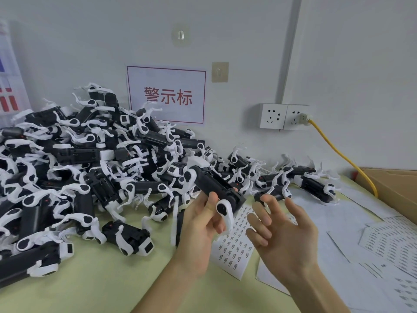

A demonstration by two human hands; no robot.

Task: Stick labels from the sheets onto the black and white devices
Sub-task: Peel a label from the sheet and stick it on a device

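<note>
My left hand (200, 231) grips a black and white device (214, 186) by its lower end and holds it tilted above the table, with the white head pointing up and away. My right hand (282, 229) hovers just right of the device with its fingers spread and holds nothing. Under both hands lies a label sheet (234, 247) printed with rows of small labels. A big heap of black and white devices (90, 159) covers the left half of the table. A few more devices (316, 188) lie in a row at the back right.
More label sheets (383, 240) and bare backing papers lie spread on the right. A cardboard box (392, 186) stands at the far right. A yellow cable (338, 152) runs from a wall socket (284, 116) down behind the box. A sign (167, 96) hangs on the wall.
</note>
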